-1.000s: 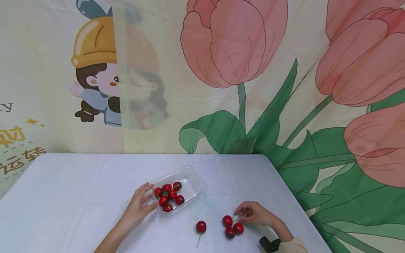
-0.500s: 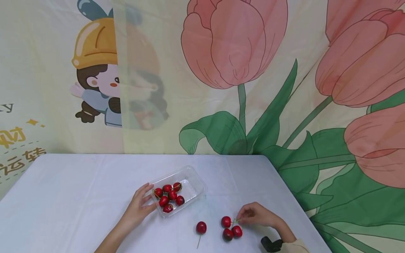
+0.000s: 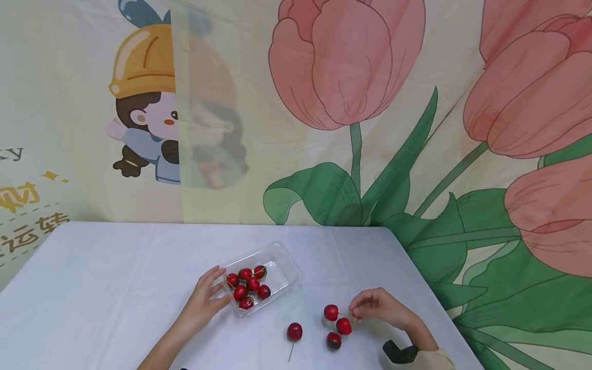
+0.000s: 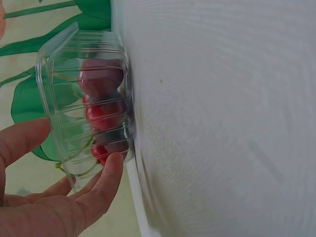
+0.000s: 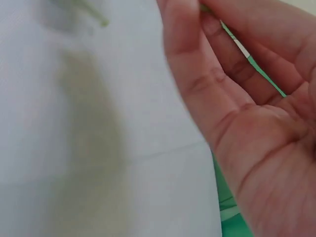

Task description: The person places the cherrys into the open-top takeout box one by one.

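A clear plastic box [image 3: 282,275] holding several red cherries [image 3: 253,284] stands on the white table. My left hand [image 3: 203,298] holds its left end, fingers and thumb spread round the corner; in the left wrist view the left hand [image 4: 64,202] has a fingertip low on the ribbed wall and another at the rim. Pinched at the fingertips of my right hand [image 3: 379,308] are green stems, with two cherries [image 3: 344,326] hanging beside them. In the right wrist view a bit of green stem [image 5: 205,8] shows at the right hand's fingertips.
One loose cherry [image 3: 334,341] lies just below the hanging pair. Another cherry [image 3: 294,332], stem toward me, lies between it and the box. A printed tulip curtain [image 3: 314,190] hangs behind the table's [image 3: 115,267] far edge.
My right hand has risen slightly and moved away from me, drawing two cherries up by their stems, apart from the third. The left hand stays on the box.
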A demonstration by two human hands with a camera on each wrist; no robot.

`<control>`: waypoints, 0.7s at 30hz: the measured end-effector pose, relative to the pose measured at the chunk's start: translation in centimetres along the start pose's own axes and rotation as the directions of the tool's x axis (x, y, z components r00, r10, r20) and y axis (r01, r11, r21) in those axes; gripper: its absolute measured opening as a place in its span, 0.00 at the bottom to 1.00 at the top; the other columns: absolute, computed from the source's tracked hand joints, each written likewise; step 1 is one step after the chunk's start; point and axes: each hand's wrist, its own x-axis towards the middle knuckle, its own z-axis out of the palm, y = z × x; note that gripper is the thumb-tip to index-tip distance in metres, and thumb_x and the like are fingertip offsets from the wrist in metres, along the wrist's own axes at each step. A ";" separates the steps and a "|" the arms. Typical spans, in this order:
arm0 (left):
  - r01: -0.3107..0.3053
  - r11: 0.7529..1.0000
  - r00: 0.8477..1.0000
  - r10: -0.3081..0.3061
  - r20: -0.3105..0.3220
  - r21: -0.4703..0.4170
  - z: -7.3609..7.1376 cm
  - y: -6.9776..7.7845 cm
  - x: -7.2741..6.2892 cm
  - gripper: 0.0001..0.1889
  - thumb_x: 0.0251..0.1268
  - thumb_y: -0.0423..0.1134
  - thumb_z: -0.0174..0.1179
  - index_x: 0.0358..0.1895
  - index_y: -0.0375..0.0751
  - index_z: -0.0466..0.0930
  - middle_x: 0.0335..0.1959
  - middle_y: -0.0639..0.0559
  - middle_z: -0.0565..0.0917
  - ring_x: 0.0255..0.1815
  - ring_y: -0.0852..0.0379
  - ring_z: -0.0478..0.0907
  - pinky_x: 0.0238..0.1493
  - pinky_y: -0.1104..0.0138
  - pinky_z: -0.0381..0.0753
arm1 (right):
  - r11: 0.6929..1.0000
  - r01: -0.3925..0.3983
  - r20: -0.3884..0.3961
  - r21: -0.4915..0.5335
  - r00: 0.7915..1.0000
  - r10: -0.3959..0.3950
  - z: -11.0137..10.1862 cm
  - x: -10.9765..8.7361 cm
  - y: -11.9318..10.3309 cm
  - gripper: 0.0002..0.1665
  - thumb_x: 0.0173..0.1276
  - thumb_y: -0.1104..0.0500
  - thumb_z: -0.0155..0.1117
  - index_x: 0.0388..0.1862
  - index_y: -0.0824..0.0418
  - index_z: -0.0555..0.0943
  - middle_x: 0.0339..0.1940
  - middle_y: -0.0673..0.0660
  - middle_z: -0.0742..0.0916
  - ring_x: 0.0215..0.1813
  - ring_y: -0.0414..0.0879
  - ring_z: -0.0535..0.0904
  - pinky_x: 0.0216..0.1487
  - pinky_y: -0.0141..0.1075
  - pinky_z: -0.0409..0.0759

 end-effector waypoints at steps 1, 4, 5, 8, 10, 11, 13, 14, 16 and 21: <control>-0.001 1.000 1.000 0.001 0.000 -0.001 0.0 0.0 0.0 0.36 0.61 0.25 0.63 0.70 0.23 0.56 0.73 0.28 0.50 0.68 0.26 0.62 0.60 0.50 0.75 | 1.000 0.003 -0.011 0.012 1.000 -0.003 -0.1 0.1 -0.2 0.17 0.71 0.65 0.59 0.50 0.80 0.76 0.42 0.74 0.85 0.39 0.39 0.84 0.46 0.33 0.86; -0.006 1.000 1.000 0.006 0.001 0.003 -0.1 -0.1 0.1 0.36 0.61 0.26 0.63 0.70 0.23 0.56 0.73 0.28 0.49 0.68 0.26 0.62 0.60 0.50 0.76 | 0.999 0.028 -0.053 0.027 0.998 -0.027 -0.2 0.6 -0.9 0.20 0.71 0.65 0.59 0.51 0.83 0.73 0.44 0.81 0.81 0.40 0.40 0.85 0.47 0.35 0.86; -0.005 1.000 1.000 0.005 0.001 0.000 -0.1 -0.1 0.1 0.36 0.61 0.26 0.63 0.70 0.23 0.56 0.73 0.28 0.49 0.68 0.26 0.62 0.60 0.50 0.76 | 0.999 0.037 -0.072 0.022 0.997 -0.035 -0.2 0.8 -1.1 0.20 0.71 0.65 0.59 0.51 0.83 0.73 0.44 0.80 0.81 0.40 0.41 0.85 0.47 0.35 0.86; 0.008 1.000 1.000 -0.008 0.000 0.001 -0.2 -0.1 0.2 0.36 0.61 0.25 0.63 0.71 0.24 0.56 0.73 0.28 0.50 0.68 0.27 0.62 0.60 0.51 0.76 | 0.998 0.068 -0.129 0.000 0.989 -0.067 -0.1 1.8 -2.0 0.19 0.71 0.64 0.60 0.51 0.80 0.74 0.44 0.78 0.82 0.41 0.43 0.86 0.48 0.35 0.86; 0.016 1.000 1.000 -0.016 0.000 0.002 -0.2 -0.1 0.2 0.36 0.61 0.26 0.63 0.71 0.24 0.56 0.73 0.29 0.49 0.68 0.27 0.62 0.60 0.51 0.76 | 0.998 0.065 -0.167 -0.013 0.984 -0.066 0.1 2.6 -2.6 0.18 0.71 0.62 0.61 0.51 0.77 0.76 0.44 0.77 0.82 0.42 0.43 0.86 0.49 0.35 0.85; 0.017 1.000 1.000 -0.017 -0.001 -0.001 -0.2 -0.1 0.2 0.36 0.61 0.25 0.63 0.71 0.24 0.56 0.73 0.29 0.49 0.68 0.27 0.62 0.60 0.51 0.76 | 0.998 0.062 -0.186 -0.020 0.981 -0.065 0.2 3.1 -2.9 0.18 0.71 0.61 0.61 0.51 0.76 0.77 0.45 0.76 0.82 0.42 0.44 0.86 0.50 0.34 0.85; 0.016 1.000 1.000 -0.016 0.000 -0.005 -0.2 -0.1 0.2 0.36 0.61 0.25 0.63 0.71 0.24 0.56 0.74 0.29 0.49 0.68 0.27 0.62 0.60 0.51 0.76 | 0.998 0.057 -0.215 -0.024 0.975 -0.061 0.6 4.0 -3.6 0.18 0.70 0.60 0.62 0.51 0.73 0.78 0.47 0.76 0.82 0.43 0.45 0.86 0.51 0.34 0.85; 0.011 1.000 1.000 -0.011 0.002 -0.008 -0.2 -0.1 0.2 0.36 0.61 0.25 0.62 0.71 0.24 0.56 0.73 0.28 0.49 0.68 0.26 0.62 0.60 0.51 0.77 | 0.998 0.056 -0.228 -0.025 0.972 -0.060 0.8 4.6 -3.9 0.18 0.70 0.59 0.62 0.51 0.73 0.78 0.47 0.76 0.82 0.43 0.46 0.86 0.51 0.34 0.84; 0.006 1.000 1.000 -0.006 -0.001 -0.020 -0.2 -0.1 0.1 0.36 0.61 0.24 0.62 0.70 0.23 0.56 0.73 0.28 0.50 0.68 0.26 0.62 0.60 0.52 0.77 | 0.998 0.057 -0.249 -0.019 0.967 -0.060 1.2 5.6 -4.4 0.19 0.70 0.59 0.63 0.52 0.73 0.78 0.49 0.77 0.81 0.43 0.48 0.85 0.52 0.34 0.84; 0.005 0.999 1.000 -0.005 -0.011 -0.043 -0.1 -0.1 0.0 0.36 0.60 0.23 0.62 0.70 0.23 0.56 0.73 0.28 0.50 0.68 0.26 0.62 0.59 0.54 0.78 | 0.998 0.055 -0.297 0.006 0.953 -0.051 2.5 8.4 -5.8 0.22 0.69 0.58 0.64 0.53 0.75 0.77 0.49 0.74 0.82 0.43 0.47 0.86 0.52 0.35 0.84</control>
